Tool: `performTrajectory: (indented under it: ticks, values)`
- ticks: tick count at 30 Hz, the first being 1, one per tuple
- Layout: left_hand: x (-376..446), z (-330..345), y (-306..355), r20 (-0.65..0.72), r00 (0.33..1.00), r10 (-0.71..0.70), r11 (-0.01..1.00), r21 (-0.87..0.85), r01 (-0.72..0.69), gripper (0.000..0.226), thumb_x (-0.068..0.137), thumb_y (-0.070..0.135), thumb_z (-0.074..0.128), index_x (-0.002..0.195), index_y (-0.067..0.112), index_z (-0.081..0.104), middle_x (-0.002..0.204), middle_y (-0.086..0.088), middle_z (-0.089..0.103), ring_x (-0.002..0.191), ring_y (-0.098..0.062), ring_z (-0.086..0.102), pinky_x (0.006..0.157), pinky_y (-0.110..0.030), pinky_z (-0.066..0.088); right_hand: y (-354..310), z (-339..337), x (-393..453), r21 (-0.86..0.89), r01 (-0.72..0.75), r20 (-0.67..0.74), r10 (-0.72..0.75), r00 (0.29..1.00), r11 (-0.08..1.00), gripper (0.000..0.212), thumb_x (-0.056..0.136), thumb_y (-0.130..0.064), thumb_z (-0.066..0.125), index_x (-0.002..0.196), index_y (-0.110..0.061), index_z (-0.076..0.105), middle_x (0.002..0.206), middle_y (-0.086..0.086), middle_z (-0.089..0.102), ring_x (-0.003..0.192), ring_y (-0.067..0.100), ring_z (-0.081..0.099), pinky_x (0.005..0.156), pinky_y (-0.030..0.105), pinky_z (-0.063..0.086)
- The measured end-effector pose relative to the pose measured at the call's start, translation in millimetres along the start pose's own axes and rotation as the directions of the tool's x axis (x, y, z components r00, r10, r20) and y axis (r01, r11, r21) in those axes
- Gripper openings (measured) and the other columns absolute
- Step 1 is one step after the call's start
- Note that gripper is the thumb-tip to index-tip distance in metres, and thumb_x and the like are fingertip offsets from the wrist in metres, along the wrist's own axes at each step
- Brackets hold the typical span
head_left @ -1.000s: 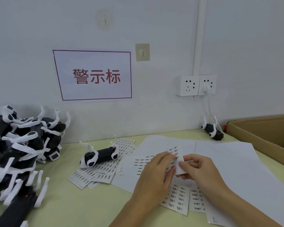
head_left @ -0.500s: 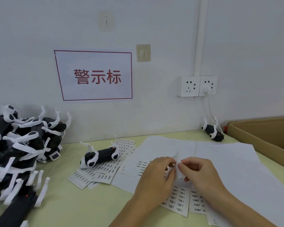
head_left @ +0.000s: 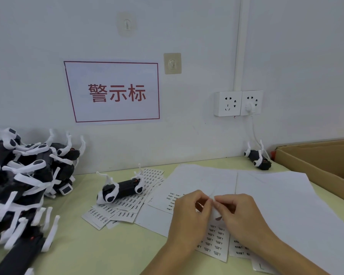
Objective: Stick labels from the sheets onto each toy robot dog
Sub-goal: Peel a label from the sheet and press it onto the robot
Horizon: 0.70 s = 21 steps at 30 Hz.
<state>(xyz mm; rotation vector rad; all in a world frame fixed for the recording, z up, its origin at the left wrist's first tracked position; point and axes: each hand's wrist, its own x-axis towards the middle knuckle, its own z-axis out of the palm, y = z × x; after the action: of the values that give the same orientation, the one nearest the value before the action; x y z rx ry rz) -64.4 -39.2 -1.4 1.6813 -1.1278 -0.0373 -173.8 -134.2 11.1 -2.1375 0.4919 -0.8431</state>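
We hold both hands together low over the label sheet (head_left: 214, 242), which lies on the pale green surface (head_left: 91, 247) nearest us. Our left hand (head_left: 189, 217) and right hand (head_left: 240, 213) meet fingertip to fingertip, pinching a small white piece of paper (head_left: 213, 201) between them just above the sheet; whether it is a single label we cannot tell. Under the sheet and beyond it spread large blank white sheets (head_left: 276, 197). Left of the sheet lies a fan of printed label strips (head_left: 115, 211), and on top of the strips rests one toy robot dog (head_left: 120, 190), black with white legs, on its back with legs in the air. Further left of the sheet a pile of toy dogs (head_left: 22, 181) is heaped at the edge. Right of the sheet stands an open cardboard box (head_left: 322, 165). Beyond the sheet, near the wall, another toy dog (head_left: 258, 158) lies on its back below a double wall socket (head_left: 238, 103). A red-bordered sign (head_left: 113, 92) hangs on the wall above the strips.
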Motion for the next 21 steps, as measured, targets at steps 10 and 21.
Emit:
performTrajectory:
  ticks: [10,21]
  values:
    - [-4,4,1,0.060,0.958,0.281,0.840,0.467,-0.276,0.020,0.102,0.025,0.048,0.095,0.014,0.063,0.083,0.000,0.063,0.075,-0.019,0.056,0.063,-0.035,0.048,-12,-3,-3,0.024,-0.071,-0.014,0.071,0.997,0.997,0.030,0.092,-0.011,0.063,0.069,-0.024,0.078,0.064,-0.004,0.072,0.060,0.011,0.069,0.060,0.020,0.054]
    - [-5,4,2,-0.018,0.966,0.258,0.917,0.320,-0.239,0.020,0.102,0.027,0.051,0.106,0.020,0.069,0.098,0.010,0.066,0.087,-0.007,0.059,0.076,-0.025,0.050,-11,-6,0,-0.029,-0.107,0.030,0.108,0.994,0.994,0.030,0.093,-0.011,0.059,0.073,-0.022,0.078,0.068,0.000,0.073,0.065,0.016,0.070,0.070,0.037,0.059]
